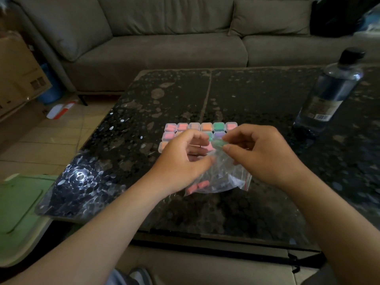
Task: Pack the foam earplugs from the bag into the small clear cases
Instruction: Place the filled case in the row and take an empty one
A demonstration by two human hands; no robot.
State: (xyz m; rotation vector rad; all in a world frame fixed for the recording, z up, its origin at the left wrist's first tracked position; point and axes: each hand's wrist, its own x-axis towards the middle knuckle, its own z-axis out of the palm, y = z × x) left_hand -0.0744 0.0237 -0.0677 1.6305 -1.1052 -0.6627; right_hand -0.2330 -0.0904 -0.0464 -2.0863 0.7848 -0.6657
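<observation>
A clear zip bag point(221, 177) with a red strip lies on the dark glass table point(257, 95), a few pink foam earplugs point(197, 187) in its lower left corner. My left hand point(181, 159) has its fingers curled at the bag's upper edge. My right hand point(261, 149) pinches a green earplug point(219, 143) between thumb and fingertips, just above the bag. Behind both hands stand rows of small clear cases point(194, 126) holding pink, orange, green and purple earplugs; the nearer rows are partly hidden by my hands.
A tall clear bottle point(331, 89) with a black cap stands at the table's right. A grey sofa point(164, 38) runs behind the table. A cardboard box point(18, 75) sits on the floor at left, a green lid point(18, 204) at lower left.
</observation>
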